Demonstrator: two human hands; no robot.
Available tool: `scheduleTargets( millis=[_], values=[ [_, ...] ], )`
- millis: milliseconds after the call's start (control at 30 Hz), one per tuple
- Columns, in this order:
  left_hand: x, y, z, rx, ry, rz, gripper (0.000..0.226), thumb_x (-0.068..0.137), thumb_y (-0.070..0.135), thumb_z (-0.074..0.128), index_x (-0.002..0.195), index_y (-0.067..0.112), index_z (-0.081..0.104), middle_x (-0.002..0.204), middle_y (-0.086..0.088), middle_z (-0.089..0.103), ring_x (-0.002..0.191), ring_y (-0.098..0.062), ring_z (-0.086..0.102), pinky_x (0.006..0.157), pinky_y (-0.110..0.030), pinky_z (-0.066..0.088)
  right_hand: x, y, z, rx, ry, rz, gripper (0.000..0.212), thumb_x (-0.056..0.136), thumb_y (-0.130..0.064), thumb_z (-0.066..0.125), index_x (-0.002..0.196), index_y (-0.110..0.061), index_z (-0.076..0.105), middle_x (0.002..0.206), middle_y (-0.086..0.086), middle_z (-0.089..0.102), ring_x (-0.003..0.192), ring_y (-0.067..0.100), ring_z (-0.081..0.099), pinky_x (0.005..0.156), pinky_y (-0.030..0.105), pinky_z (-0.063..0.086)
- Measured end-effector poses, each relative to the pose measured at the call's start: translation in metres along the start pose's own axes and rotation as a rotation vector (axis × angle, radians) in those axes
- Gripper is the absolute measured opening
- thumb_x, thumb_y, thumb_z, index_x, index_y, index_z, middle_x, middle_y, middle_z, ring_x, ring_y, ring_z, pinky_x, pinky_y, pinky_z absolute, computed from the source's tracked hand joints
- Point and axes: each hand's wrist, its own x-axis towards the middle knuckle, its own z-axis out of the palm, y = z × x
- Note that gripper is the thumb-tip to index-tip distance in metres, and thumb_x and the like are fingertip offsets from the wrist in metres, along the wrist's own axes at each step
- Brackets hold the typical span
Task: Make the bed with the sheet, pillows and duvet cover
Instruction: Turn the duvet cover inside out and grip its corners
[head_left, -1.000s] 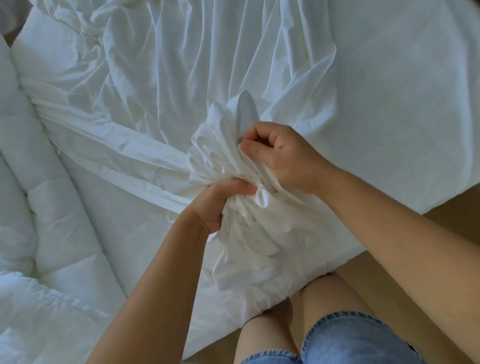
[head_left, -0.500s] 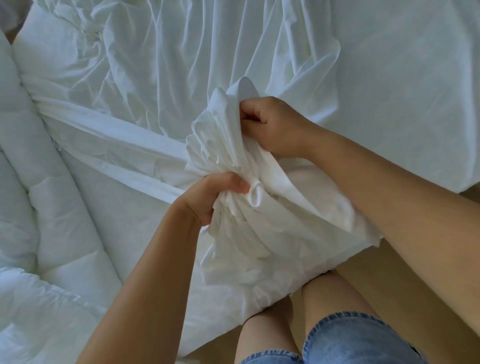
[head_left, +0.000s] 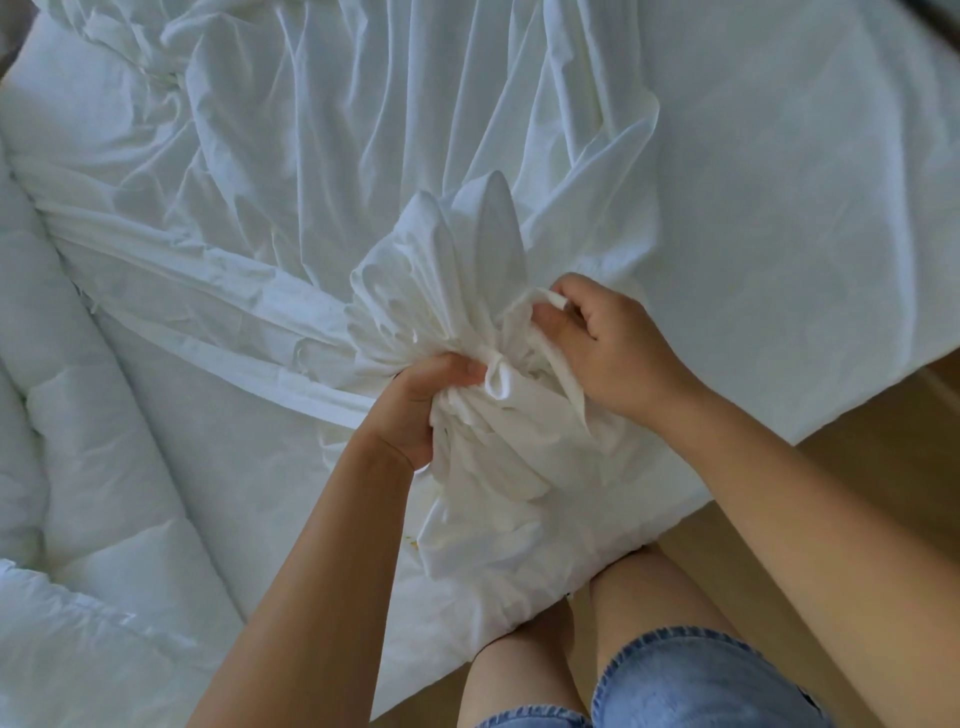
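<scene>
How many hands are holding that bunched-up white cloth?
2. The left hand grips the gathered bunch of white cloth from the left side. The right hand pinches a fold on the bunch's right side. No other hand is in view.

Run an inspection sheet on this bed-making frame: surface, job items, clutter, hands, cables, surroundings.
Surface: bed, smooth white covering on its right part, corner near the person's knees.
Job's things: loose white cloth, probably the duvet cover, creased across the bed and bunched at the near corner; quilted duvet heaped on the left; no pillows seen.
Clutter: nothing seen.
Grippers: left hand grips the gathered bunch; right hand pinches a cloth edge with curled fingers.
Cables: nothing seen.
Surroundings: wooden floor at right; denim shorts at the bottom edge.
</scene>
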Motion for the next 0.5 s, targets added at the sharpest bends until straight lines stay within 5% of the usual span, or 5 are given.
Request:
scheduleTargets(
  millis=[133,233,333,500],
  values=[
    [-0.003,0.0,-0.001,0.024,0.028,-0.002,0.024,0.041,0.017,0.068,0.064,0.015,0.075,0.062,-0.003,0.068,0.058,-0.018,0.067,0.054,-0.025,0.053,0.008,-0.002,0.0,0.019,0.053,-0.118,0.015,0.092,-0.025,0.059,0.083,-0.013,0.055,0.074,-0.012,0.043,0.064,-0.003,0.044,0.063,0.007,0.034],
    [-0.006,0.001,-0.009,-0.042,0.055,0.044,0.022,0.042,0.019,0.066,0.062,0.016,0.074,0.061,-0.002,0.067,0.058,-0.018,0.066,0.056,-0.026,0.054,0.005,0.002,-0.004,0.109,0.138,0.006,0.023,0.085,-0.038,0.065,0.091,-0.019,0.052,0.087,-0.012,0.048,0.065,-0.003,0.046,0.063,0.004,0.037],
    [-0.007,-0.001,-0.013,-0.083,0.081,0.066,0.025,0.043,0.019,0.066,0.067,0.015,0.074,0.066,-0.004,0.067,0.063,-0.02,0.066,0.061,-0.028,0.054,-0.012,0.003,-0.004,0.142,0.28,0.133,0.027,0.085,-0.039,0.062,0.077,-0.015,0.053,0.07,-0.012,0.053,0.058,-0.004,0.048,0.056,0.008,0.037],
    [-0.002,-0.014,0.003,-0.14,0.158,0.078,0.022,0.061,0.01,0.057,0.082,0.006,0.063,0.069,-0.008,0.064,0.066,-0.023,0.065,0.065,-0.032,0.053,-0.043,-0.002,0.025,0.132,0.062,0.181,0.027,0.086,-0.032,0.06,0.081,-0.007,0.065,0.073,0.0,0.065,0.066,0.009,0.057,0.061,0.019,0.042]
  ],
)
